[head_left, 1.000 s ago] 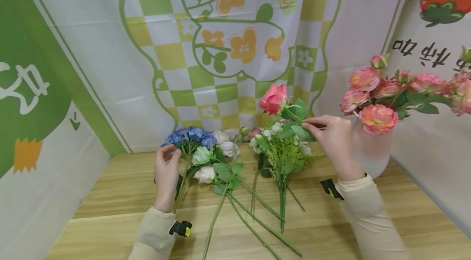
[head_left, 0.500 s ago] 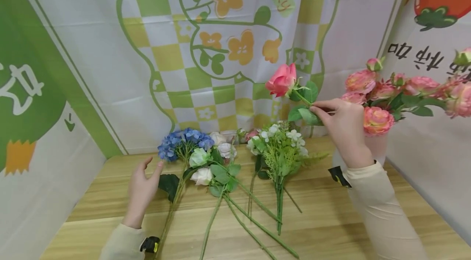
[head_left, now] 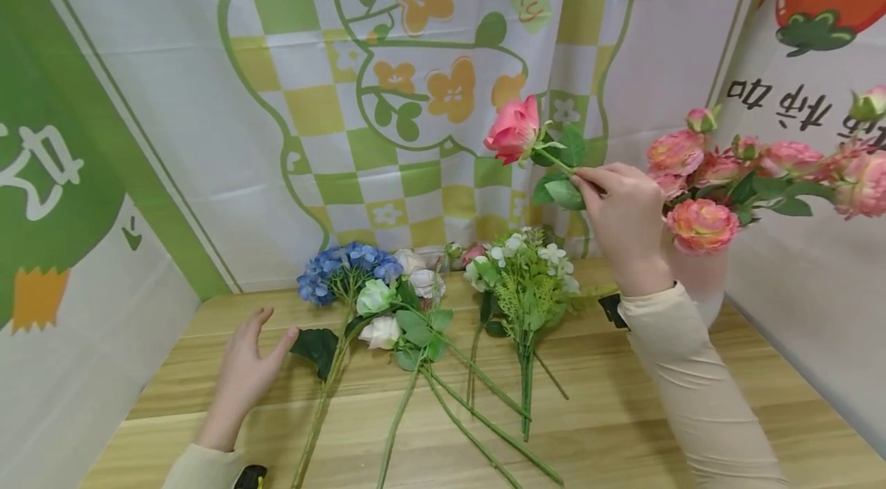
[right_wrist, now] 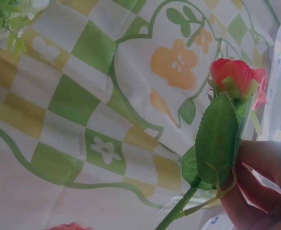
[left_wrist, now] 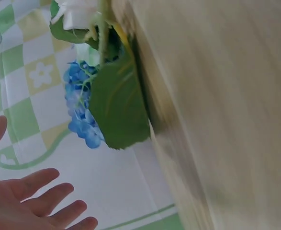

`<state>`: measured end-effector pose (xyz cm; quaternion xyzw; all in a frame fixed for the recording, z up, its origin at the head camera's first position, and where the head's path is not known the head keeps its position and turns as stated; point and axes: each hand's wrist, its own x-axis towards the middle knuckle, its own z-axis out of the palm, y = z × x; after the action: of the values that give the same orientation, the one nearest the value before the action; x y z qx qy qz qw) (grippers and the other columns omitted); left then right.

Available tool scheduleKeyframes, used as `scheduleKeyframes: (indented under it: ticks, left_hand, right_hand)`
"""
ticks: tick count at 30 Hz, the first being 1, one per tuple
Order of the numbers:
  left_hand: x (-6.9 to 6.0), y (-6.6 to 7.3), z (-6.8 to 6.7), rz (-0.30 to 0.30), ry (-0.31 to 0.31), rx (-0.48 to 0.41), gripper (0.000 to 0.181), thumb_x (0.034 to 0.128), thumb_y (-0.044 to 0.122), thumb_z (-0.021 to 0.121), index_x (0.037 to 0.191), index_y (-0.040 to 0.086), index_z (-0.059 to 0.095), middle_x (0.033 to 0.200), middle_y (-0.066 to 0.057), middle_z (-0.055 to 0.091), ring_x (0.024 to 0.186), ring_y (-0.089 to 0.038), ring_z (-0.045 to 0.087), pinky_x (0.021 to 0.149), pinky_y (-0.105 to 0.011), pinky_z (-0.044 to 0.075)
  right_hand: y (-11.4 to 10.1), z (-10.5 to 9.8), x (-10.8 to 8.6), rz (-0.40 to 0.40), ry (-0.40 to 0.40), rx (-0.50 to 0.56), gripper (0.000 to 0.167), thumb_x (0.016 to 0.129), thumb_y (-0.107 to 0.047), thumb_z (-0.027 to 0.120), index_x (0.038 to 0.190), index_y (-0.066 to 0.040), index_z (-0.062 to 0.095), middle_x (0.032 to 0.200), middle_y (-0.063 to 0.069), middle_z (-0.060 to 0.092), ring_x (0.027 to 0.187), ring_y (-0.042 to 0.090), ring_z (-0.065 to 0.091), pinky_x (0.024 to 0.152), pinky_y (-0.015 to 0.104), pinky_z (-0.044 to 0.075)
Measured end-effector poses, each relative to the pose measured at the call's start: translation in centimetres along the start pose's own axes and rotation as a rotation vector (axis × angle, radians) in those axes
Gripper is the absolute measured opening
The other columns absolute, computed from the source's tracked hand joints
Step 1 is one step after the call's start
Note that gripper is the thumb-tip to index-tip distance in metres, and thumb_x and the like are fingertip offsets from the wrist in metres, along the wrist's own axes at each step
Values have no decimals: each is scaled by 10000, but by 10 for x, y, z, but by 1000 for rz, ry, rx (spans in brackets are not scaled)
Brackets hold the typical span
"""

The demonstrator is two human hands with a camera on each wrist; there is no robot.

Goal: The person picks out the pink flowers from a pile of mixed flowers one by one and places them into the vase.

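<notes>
In the head view my right hand (head_left: 623, 220) pinches the stem of a pink rose (head_left: 514, 131) just below its bloom, holding it up in front of the curtain. The right wrist view shows the rose's green leaves (right_wrist: 217, 141) beside the fingers, with the stem running down to the left. My left hand (head_left: 245, 370) hovers with spread fingers over the table's left side, holding nothing. Closest to it is the dark leaf (head_left: 317, 350) of a blue hydrangea (head_left: 349, 266). The left wrist view shows that hand (left_wrist: 30, 201) apart from the hydrangea's leaf (left_wrist: 121, 103).
White roses (head_left: 381, 331) with long stems lie mid-table. A bunch of small white flowers and greenery (head_left: 529, 297) lies to their right. At the right stands a pale pink vase (head_left: 706, 281) with several pink-orange flowers (head_left: 702, 224). A patterned curtain (head_left: 436, 189) hangs behind the wooden table (head_left: 166, 397).
My right hand has lifted the pink rose from just above the greenery bunch, then shifted slightly left with it. My left hand has moved away from the hydrangea, leftward and down, its fingers spreading.
</notes>
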<state>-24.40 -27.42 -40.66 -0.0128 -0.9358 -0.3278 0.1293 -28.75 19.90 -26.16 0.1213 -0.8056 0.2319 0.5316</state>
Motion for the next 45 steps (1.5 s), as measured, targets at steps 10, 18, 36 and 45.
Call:
scheduleKeyframes:
  ticks: [10, 18, 36, 45]
  left_hand:
    - [-4, -16, -3, 43, 21, 60, 717, 965, 423, 494, 1427, -88, 294, 1483, -343, 220, 1310, -579, 202, 998, -731, 190]
    - [-6, -29, -3, 129, 80, 111, 664, 961, 368, 525, 1389, -107, 346, 1447, -353, 280, 1265, -577, 265, 984, -717, 217]
    - [-14, -41, -10, 294, 142, 127, 554, 938, 250, 581, 1357, -75, 419, 1409, -324, 367, 1219, -561, 329, 986, -709, 211]
    - [-13, -47, -15, 281, 149, 135, 559, 943, 257, 577, 1360, -77, 413, 1396, -325, 384, 1199, -564, 341, 969, -707, 226]
  right_hand:
    - [-3, 6, 7, -58, 79, -32, 85, 815, -48, 724, 878, 4, 751, 819, 179, 712, 710, 337, 635, 667, 448, 525]
    - [-9, 10, 15, -88, 124, -23, 86, 818, -29, 715, 891, -3, 751, 828, 181, 713, 705, 332, 628, 662, 441, 528]
    - [-2, 15, 25, -133, 297, 31, 164, 893, -140, 657, 913, -7, 752, 833, 187, 712, 692, 342, 605, 654, 438, 512]
    - [0, 10, 29, -123, 326, 47, 223, 916, -186, 630, 937, -1, 751, 858, 188, 712, 734, 345, 610, 683, 425, 503]
